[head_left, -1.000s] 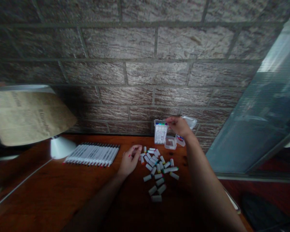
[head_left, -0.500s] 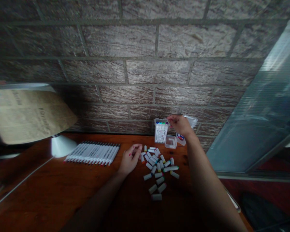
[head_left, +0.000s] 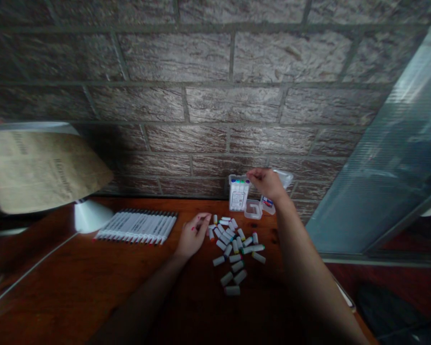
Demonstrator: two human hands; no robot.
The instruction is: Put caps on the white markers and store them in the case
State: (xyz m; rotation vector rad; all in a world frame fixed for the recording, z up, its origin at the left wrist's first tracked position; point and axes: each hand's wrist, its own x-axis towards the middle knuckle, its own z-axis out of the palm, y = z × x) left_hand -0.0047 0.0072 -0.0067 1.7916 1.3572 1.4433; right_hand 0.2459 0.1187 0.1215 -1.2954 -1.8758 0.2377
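My right hand point(head_left: 266, 184) reaches to the back of the wooden table point(head_left: 93, 287) and pinches at the top of a clear marker box point(head_left: 238, 193) that stands upright with coloured marker ends showing. What its fingers hold is too small to make out. My left hand point(head_left: 193, 235) rests on the table with fingers curled, touching the left edge of a pile of several loose white marker caps point(head_left: 233, 249). A row of several uncapped white markers point(head_left: 138, 224) lies side by side to the left.
A clear box lid point(head_left: 253, 210) and a second small clear case point(head_left: 268, 205) lie beside the marker box. A lamp with a paper shade point(head_left: 39, 167) and white base point(head_left: 89, 215) stands at left. A brick wall backs the table; a glass panel point(head_left: 380, 167) is at right.
Both hands have stayed in place; the view has drifted slightly.
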